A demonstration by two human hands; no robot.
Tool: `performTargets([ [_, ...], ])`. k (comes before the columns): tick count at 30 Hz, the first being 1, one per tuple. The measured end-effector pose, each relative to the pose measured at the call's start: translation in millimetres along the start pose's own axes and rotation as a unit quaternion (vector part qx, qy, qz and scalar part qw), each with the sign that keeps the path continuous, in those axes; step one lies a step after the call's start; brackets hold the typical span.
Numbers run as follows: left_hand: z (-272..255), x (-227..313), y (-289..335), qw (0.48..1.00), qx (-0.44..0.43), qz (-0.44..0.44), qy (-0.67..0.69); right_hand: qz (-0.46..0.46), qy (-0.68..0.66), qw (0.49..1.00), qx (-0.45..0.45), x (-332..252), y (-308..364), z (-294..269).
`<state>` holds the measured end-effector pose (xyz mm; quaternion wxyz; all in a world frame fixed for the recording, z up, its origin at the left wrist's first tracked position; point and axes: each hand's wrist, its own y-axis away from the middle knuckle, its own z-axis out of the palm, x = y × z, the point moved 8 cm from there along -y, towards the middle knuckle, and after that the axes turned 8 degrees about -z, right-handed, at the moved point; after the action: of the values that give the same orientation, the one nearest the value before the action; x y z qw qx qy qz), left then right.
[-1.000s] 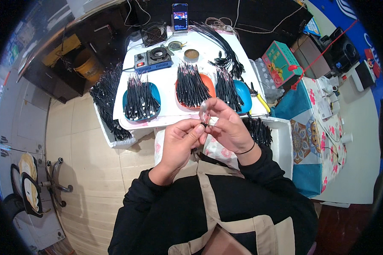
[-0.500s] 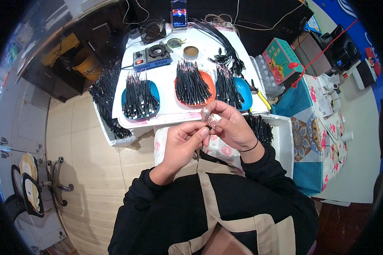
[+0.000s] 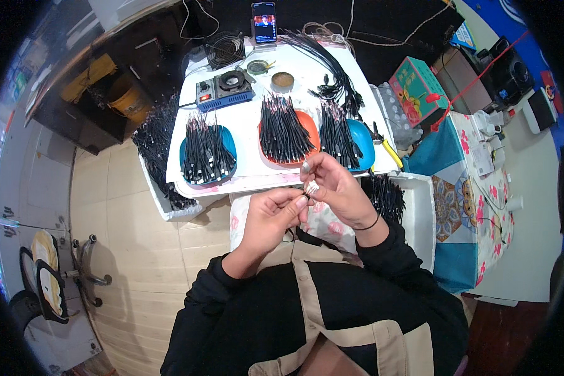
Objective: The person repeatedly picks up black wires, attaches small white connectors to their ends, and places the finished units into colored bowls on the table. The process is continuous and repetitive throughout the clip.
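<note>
Over my lap, just before the table's near edge, my left hand [image 3: 271, 216] pinches a black cable [image 3: 306, 195] between thumb and fingers. Thin, light-coloured wire ends fan out of the cable's tip. My right hand [image 3: 343, 195] closes its thumb and fingers on those wires, though the exact grip is too small to make out. A greyish cover sits on one right fingertip. Beyond my hands stand bundles of short black cables: one on an orange plate [image 3: 316, 125], one on a blue plate [image 3: 232, 145] to the left, another on a blue plate [image 3: 365, 143] to the right.
On the white table [image 3: 247, 125] sit a blue soldering pot [image 3: 225, 91], a round tin [image 3: 282, 81], a small fan [image 3: 225, 50], a phone [image 3: 264, 24] and yellow-handled pliers [image 3: 391, 152]. White foam boxes [image 3: 420, 207] with more cables flank it. A black cable bunch [image 3: 332, 69] lies behind.
My view has shifted slightly, so the table sits a little lower. Both hands stay together at the cable's tip; my right fingers have moved slightly over the wires.
</note>
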<state>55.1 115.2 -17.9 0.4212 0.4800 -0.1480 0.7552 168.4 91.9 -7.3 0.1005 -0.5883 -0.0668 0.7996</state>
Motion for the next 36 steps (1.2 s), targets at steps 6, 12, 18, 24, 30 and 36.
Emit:
performTargets([
  [6,-3,8,9,0.999,0.007,0.004,-0.036,0.007,0.093,0.996,0.007,-19,5,-5],
  [12,3,10,16,0.997,-0.002,0.017,-0.08,-0.138,0.412,0.897,-0.083,-51,10,24],
  [18,5,4,21,0.999,-0.013,-0.01,-0.045,-0.103,0.311,0.944,-0.038,-41,19,22],
  [24,0,3,24,0.998,-0.034,-0.055,-0.008,-0.117,0.374,0.92,-0.026,-65,26,-2],
  [30,6,2,19,0.994,-0.057,-0.091,0.005,-0.286,0.484,0.812,-0.156,-84,30,30],
  [36,9,2,12,0.991,-0.078,-0.112,0.012,-0.322,0.483,0.8,-0.149,-88,23,33],
])
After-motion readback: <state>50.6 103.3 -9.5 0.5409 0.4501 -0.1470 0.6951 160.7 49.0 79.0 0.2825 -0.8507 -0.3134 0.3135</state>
